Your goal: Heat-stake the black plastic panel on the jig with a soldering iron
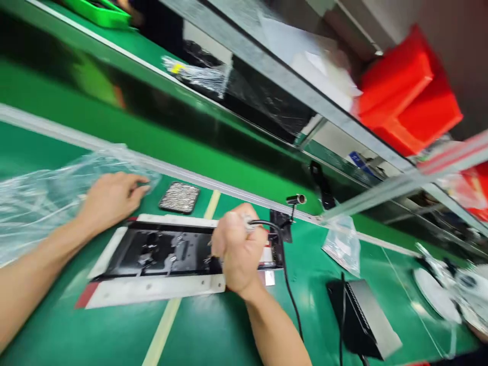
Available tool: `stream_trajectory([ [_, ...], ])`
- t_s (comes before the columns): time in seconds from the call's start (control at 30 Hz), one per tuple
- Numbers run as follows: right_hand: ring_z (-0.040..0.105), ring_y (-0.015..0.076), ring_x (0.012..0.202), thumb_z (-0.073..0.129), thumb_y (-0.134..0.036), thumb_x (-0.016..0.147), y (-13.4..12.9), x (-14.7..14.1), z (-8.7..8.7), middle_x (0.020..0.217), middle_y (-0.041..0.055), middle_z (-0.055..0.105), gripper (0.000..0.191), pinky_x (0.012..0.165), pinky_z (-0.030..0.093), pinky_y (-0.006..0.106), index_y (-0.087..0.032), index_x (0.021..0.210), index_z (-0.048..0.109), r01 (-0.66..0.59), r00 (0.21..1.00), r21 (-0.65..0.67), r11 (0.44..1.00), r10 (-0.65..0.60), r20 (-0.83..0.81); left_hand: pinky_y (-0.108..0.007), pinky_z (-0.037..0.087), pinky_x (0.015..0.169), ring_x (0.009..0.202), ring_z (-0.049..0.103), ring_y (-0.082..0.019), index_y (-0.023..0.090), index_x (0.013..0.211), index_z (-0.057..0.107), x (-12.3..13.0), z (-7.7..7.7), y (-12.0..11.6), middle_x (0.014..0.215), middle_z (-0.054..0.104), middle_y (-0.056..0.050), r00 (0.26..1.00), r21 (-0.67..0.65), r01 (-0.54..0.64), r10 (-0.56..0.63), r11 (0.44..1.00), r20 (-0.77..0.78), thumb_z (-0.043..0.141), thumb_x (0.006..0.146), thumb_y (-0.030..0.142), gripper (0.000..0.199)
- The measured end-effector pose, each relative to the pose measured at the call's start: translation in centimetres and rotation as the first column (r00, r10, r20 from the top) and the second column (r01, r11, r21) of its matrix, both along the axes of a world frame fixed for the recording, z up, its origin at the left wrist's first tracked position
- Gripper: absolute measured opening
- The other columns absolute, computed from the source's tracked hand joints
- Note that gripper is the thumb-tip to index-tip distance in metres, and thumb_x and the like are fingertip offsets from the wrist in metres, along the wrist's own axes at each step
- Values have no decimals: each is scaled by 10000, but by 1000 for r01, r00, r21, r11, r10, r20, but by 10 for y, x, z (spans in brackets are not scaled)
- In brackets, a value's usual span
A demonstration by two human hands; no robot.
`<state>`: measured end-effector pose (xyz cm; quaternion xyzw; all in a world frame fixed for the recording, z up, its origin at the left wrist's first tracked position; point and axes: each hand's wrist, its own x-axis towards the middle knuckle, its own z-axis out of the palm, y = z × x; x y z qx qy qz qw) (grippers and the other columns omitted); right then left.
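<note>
The right hand (240, 249) is clamped around a pale-topped tool with a black cord (248, 222), over a long, black, open housing edged in white (122, 254), which lies on the green bench (213, 333); the step in hand looks like fastening inside it, and the next move probably calls for a steady, upright tool; the left hand (114, 198) has thumb and forefinger close together, though I cannot tell whether they pinch anything; just beside it, a square black dish (162, 205) is full of small silvery pieces, perhaps screws; a bright green plastic bin (114, 19) holds dark items; the red plastic bin's (396, 91) contents are hidden.
</note>
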<state>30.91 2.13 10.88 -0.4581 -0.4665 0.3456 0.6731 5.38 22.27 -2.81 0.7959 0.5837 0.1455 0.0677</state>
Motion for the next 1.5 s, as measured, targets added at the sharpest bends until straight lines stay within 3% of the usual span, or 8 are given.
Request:
stream_trajectory([
  [0.17, 297, 83, 447, 747, -657, 1132, 0, 2, 15, 559, -122, 384, 577, 402, 344, 208, -304, 837, 399, -91, 993, 29, 995, 93, -78, -436, 487, 1207, 1117, 586, -292, 114, 1499, 754, 4, -8, 2, 1140, 702, -105, 1000, 17, -1, 0, 1000, 3, 343, 1207, 485, 626],
  [0.3, 294, 80, 439, 743, -628, 1144, -1, -1, 22, 553, -119, 390, 565, 388, 339, 194, -298, 825, 413, -97, 991, 53, 994, 102, -82, -441, 490, 1183, 1070, 540, -287, 94, 1484, 761, 7, -9, 2, 1109, 664, -104, 999, 32, 8, -10, 999, 33, 390, 1213, 448, 580],
  [0.53, 309, 88, 424, 723, -634, 1161, -1, 0, 21, 551, -118, 380, 566, 378, 378, 203, -297, 812, 433, -64, 997, 69, 996, 66, -29, -433, 472, 1199, 1108, 529, -275, 99, 1470, 755, 4, -14, 1, 1113, 653, -91, 997, 51, 16, -20, 999, 68, 409, 1235, 429, 533],
  [0.77, 348, 78, 433, 729, -458, 1191, 0, 1, 20, 566, -110, 416, 489, 397, 404, 172, -270, 815, 480, -81, 994, 136, 987, 90, -63, -505, 505, 1176, 1127, 580, -340, 115, 1443, 777, 2, -23, 6, 1125, 701, -137, 994, 69, 23, -31, 997, 107, 446, 1203, 433, 518],
  [1.07, 350, 72, 448, 703, -369, 1204, -1, 1, 20, 578, -104, 421, 448, 424, 423, 152, -255, 821, 501, -106, 989, 155, 982, 120, -83, -547, 525, 1147, 1119, 619, -378, 145, 1398, 782, -2, -33, 12, 1086, 708, -159, 988, 113, 39, -55, 993, 143, 451, 1183, 456, 503],
  [1.5, 350, 70, 449, 708, -373, 1204, 0, 1, 19, 577, -104, 419, 453, 425, 423, 146, -252, 819, 500, -96, 990, 168, 981, 112, -85, -551, 537, 1118, 1086, 609, -378, 144, 1387, 783, -2, -36, 12, 1067, 704, -156, 986, 142, 37, -60, 989, 156, 441, 1177, 474, 520],
])
